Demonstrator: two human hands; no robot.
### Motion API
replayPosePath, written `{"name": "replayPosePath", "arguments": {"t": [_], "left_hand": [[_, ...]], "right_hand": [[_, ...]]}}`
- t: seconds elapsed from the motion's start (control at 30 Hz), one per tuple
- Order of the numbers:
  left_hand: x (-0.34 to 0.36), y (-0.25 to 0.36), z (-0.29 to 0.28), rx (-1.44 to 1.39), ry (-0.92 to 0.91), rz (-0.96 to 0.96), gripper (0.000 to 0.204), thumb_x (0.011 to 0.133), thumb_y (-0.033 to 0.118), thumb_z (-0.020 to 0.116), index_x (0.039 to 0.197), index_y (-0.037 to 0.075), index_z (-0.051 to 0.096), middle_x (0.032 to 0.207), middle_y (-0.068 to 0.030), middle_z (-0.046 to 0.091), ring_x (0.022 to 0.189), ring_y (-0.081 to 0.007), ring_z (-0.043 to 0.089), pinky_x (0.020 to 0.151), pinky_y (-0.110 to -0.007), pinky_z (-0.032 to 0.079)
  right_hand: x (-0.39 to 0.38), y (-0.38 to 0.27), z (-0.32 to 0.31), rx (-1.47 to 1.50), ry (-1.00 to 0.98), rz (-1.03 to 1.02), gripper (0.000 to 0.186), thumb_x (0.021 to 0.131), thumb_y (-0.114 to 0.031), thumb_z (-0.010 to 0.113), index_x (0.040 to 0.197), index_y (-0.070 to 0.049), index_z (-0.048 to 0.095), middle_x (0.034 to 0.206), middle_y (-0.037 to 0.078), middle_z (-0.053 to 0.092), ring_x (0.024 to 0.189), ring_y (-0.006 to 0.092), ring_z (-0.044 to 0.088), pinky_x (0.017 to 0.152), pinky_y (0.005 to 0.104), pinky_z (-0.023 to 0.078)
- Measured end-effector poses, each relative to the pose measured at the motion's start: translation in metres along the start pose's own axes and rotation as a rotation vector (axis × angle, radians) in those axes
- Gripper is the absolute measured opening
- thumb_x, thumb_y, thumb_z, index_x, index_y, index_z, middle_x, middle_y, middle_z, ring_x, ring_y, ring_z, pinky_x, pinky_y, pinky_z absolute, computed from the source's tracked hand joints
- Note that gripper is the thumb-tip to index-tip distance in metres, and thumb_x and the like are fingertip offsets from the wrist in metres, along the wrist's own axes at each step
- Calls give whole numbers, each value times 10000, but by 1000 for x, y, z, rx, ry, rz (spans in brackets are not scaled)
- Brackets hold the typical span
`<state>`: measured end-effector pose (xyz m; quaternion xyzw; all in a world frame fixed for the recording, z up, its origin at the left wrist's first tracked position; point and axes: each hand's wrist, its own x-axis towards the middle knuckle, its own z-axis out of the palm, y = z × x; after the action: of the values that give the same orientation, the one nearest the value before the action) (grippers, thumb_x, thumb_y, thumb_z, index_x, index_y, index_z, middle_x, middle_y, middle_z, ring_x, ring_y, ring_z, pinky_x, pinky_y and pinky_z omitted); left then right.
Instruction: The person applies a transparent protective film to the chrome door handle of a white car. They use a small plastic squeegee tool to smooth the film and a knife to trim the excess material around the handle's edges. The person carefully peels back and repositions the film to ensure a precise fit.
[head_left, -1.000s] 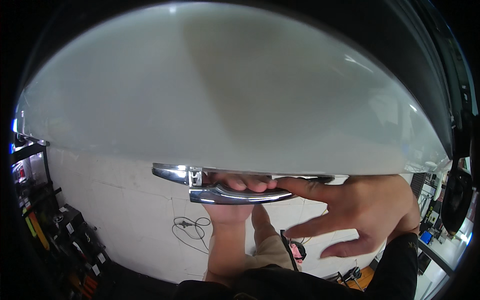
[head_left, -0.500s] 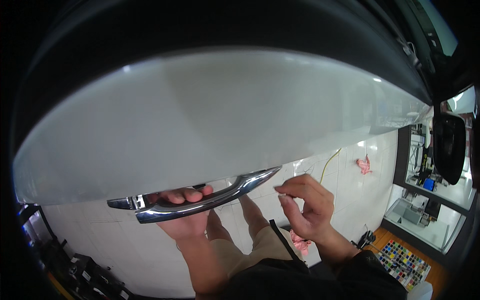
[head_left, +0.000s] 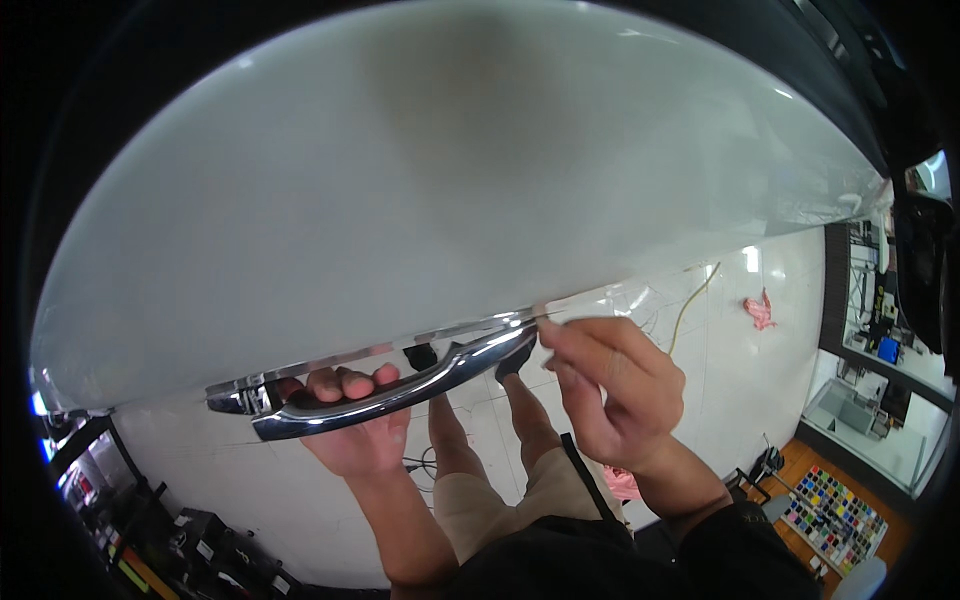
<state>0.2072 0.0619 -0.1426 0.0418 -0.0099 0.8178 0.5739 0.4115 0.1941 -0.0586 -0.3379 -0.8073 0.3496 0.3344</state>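
A chrome car door handle (head_left: 405, 397) stands out from a pale, glossy door panel (head_left: 400, 220). My left hand (head_left: 362, 445) is closed round it, with the fingertips showing in the gap between handle and door. Beside the handle's rear end is a short chrome end piece (head_left: 231, 399). My right hand (head_left: 627, 390) is at the handle's front end, thumb bent and index fingertip against the tip where it meets the panel. Whether those fingers pinch anything small cannot be made out.
Beneath the door is a white tiled floor (head_left: 240, 500) with a yellow hose (head_left: 690, 308) and a pink cloth (head_left: 761, 311). A board of many-coloured swatches (head_left: 835, 520) is at lower right. Black boxes (head_left: 205, 545) stand at lower left. A dark side mirror (head_left: 922, 270) juts out at right.
My right hand has moved from just right of the handle up to its front tip. The left hand keeps its hold. The view has shifted, so more of the door panel shows.
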Motion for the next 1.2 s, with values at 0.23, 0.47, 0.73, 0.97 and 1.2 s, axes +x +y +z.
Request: {"name": "replayPosePath", "arguments": {"t": [0.23, 0.47, 0.73, 0.97, 1.2], "left_hand": [[5, -7, 8, 45, 41, 15, 787, 1074, 607, 225, 1158, -16, 698, 1229, -311, 688, 1288, -511, 576, 742, -456, 597], [4, -17, 15, 79, 151, 60, 812, 1070, 608, 216, 1045, -27, 721, 1122, -325, 715, 852, -455, 722, 802, -500, 608], [8, -19, 17, 195, 232, 43, 712, 1058, 480, 218, 1053, -43, 701, 1031, -283, 742, 1069, -495, 701, 541, -398, 539], [9, -23, 9, 169, 267, 16, 667, 1047, 446, 222, 1154, -31, 676, 1049, -232, 758, 1079, -482, 704, 545, -396, 547], [21, -24, 10, 192, 201, 14, 687, 1012, 438, 285, 1136, -95, 700, 1091, -270, 746, 1088, -427, 718, 552, -372, 550]], "right_hand": [[48, -13, -18, -353, -294, -502, 538, 627, -56, 705, 1162, -30, 752, 750, -16, 520, 539, 79, 496, 449, 243, 369], [81, -70, -24, -811, -643, -745, 458, 652, -163, 649, 1055, 37, 735, 693, -11, 494, 503, 78, 430, 436, 252, 263], [94, -115, 3, -1197, -1004, -610, 372, 804, -117, 611, 1056, 156, 606, 592, 60, 556, 423, 145, 534, 398, 310, 418], [110, -126, 19, -1158, -1244, -440, 334, 800, -87, 601, 1014, 169, 578, 580, 114, 608, 434, 210, 606, 396, 355, 446], [117, -136, -9, -1116, -1133, -429, 329, 805, -94, 641, 1103, 43, 632, 731, 61, 622, 582, 200, 681, 501, 316, 522]]}}
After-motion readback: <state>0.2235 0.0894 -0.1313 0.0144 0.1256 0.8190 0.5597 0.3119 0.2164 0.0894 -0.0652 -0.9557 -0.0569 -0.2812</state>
